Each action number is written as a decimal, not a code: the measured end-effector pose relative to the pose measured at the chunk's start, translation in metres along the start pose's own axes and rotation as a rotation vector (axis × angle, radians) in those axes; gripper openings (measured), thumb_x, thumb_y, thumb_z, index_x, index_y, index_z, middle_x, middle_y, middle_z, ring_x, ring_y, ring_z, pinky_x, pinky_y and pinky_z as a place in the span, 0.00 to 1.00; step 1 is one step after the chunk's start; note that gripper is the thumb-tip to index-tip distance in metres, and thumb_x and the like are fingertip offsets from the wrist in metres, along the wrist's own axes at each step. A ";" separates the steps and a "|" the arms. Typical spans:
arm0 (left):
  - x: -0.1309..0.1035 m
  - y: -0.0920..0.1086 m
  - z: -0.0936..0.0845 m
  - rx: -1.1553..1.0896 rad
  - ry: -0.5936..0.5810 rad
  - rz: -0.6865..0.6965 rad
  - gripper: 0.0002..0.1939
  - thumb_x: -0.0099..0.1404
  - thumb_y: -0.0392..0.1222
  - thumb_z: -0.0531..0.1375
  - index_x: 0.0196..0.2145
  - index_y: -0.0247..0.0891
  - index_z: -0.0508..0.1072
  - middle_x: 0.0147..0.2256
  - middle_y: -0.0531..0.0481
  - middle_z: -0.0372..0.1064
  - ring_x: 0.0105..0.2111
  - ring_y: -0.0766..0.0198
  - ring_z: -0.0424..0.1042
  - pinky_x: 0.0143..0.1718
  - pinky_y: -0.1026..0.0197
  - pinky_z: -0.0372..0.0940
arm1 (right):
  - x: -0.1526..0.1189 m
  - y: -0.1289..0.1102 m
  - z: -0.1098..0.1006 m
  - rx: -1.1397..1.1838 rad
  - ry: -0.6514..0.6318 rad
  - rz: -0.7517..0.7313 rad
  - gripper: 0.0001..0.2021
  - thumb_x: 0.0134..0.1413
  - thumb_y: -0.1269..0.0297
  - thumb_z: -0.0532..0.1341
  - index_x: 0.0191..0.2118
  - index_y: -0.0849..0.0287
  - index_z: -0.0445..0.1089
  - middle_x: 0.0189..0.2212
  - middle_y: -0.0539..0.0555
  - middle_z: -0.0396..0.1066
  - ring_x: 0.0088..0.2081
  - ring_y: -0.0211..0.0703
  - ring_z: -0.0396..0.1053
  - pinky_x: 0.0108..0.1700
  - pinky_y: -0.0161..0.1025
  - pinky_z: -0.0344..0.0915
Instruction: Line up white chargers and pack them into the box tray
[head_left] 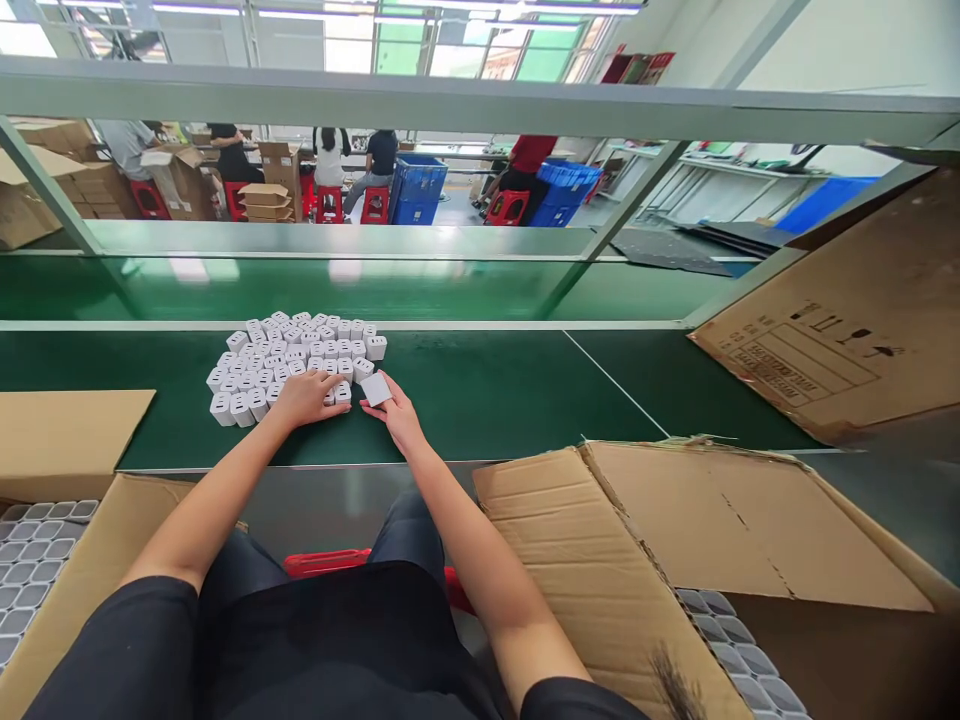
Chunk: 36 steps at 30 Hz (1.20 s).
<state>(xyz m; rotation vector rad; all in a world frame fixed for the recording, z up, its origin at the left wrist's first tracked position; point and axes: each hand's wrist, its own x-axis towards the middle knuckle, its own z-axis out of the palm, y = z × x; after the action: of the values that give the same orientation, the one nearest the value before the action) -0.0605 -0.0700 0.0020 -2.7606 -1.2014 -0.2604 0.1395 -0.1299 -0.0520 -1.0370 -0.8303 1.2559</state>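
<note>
Many small white charger blocks (259,378) with dark slots on top stand in a tight cluster on the green work surface (480,400). My left hand (304,398) lies at the near right side of the cluster, its fingers over a white charger block (342,393); whether they grip it is hidden. Just right of the cluster, my right hand (397,415) holds one white charger block (376,389) between thumb and fingers, with a plain flat face turned up.
An open cardboard box (540,520) at my right and another box (97,590) at my left hold grey-white pieces in rows. A large carton (840,320) leans at the far right. A metal frame (480,95) crosses ahead; several people sit beyond it near blue crates (418,188).
</note>
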 end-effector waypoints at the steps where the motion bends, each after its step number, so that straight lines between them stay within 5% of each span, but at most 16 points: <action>1: 0.000 -0.001 0.001 0.006 0.014 0.003 0.31 0.66 0.65 0.54 0.56 0.41 0.70 0.45 0.42 0.74 0.46 0.50 0.72 0.38 0.56 0.66 | -0.001 -0.002 0.000 0.011 -0.004 -0.004 0.27 0.50 0.65 0.60 0.59 0.46 0.64 0.50 0.49 0.71 0.39 0.39 0.75 0.54 0.48 0.73; 9: 0.000 -0.008 0.005 0.056 0.102 0.043 0.28 0.67 0.63 0.55 0.53 0.40 0.73 0.46 0.37 0.72 0.48 0.47 0.69 0.44 0.51 0.62 | -0.006 -0.010 -0.008 0.029 -0.133 0.011 0.36 0.34 0.71 0.60 0.55 0.48 0.57 0.47 0.50 0.71 0.46 0.47 0.75 0.58 0.53 0.68; 17: 0.001 -0.012 0.008 0.086 0.132 0.064 0.24 0.69 0.60 0.53 0.52 0.40 0.73 0.46 0.37 0.71 0.47 0.49 0.69 0.42 0.52 0.61 | 0.001 -0.007 -0.002 -0.276 -0.140 -0.142 0.32 0.47 0.61 0.62 0.57 0.49 0.49 0.55 0.56 0.66 0.55 0.48 0.68 0.62 0.53 0.61; 22: 0.002 -0.012 0.009 0.123 0.148 0.074 0.25 0.69 0.61 0.53 0.53 0.41 0.72 0.47 0.38 0.71 0.47 0.49 0.70 0.42 0.52 0.61 | 0.002 -0.006 0.006 -0.579 -0.140 -0.320 0.26 0.48 0.69 0.62 0.53 0.53 0.54 0.63 0.62 0.54 0.64 0.54 0.56 0.67 0.58 0.50; 27: 0.003 -0.012 0.002 0.154 0.191 0.096 0.24 0.69 0.60 0.53 0.50 0.40 0.74 0.46 0.38 0.72 0.46 0.48 0.71 0.40 0.52 0.62 | 0.002 -0.014 0.009 -0.787 -0.235 -0.380 0.30 0.45 0.72 0.65 0.55 0.57 0.57 0.65 0.65 0.45 0.67 0.56 0.52 0.66 0.56 0.56; 30: -0.001 -0.010 -0.006 0.153 0.247 0.145 0.24 0.68 0.60 0.54 0.48 0.38 0.74 0.42 0.37 0.73 0.42 0.46 0.71 0.37 0.51 0.63 | -0.002 -0.040 -0.001 -0.939 -0.282 -0.409 0.34 0.43 0.72 0.69 0.58 0.58 0.59 0.67 0.65 0.45 0.66 0.58 0.54 0.65 0.53 0.57; 33: 0.006 -0.001 -0.011 0.190 0.400 0.187 0.25 0.66 0.63 0.56 0.53 0.48 0.71 0.43 0.45 0.73 0.41 0.47 0.71 0.36 0.51 0.65 | -0.007 -0.092 -0.030 -1.290 -0.368 -0.493 0.36 0.49 0.69 0.67 0.64 0.55 0.55 0.68 0.63 0.45 0.60 0.58 0.63 0.58 0.54 0.65; 36: 0.025 0.037 -0.014 0.128 0.471 0.289 0.28 0.66 0.62 0.56 0.61 0.56 0.62 0.44 0.49 0.72 0.41 0.48 0.71 0.38 0.48 0.67 | -0.033 -0.161 -0.080 -1.494 -0.368 -0.583 0.37 0.51 0.67 0.65 0.66 0.51 0.54 0.65 0.56 0.55 0.55 0.54 0.68 0.52 0.51 0.70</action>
<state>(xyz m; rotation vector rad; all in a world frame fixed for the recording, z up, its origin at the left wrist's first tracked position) -0.0176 -0.0795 0.0196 -2.5127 -0.6709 -0.7220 0.2639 -0.1756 0.0735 -1.4815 -2.3036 0.1279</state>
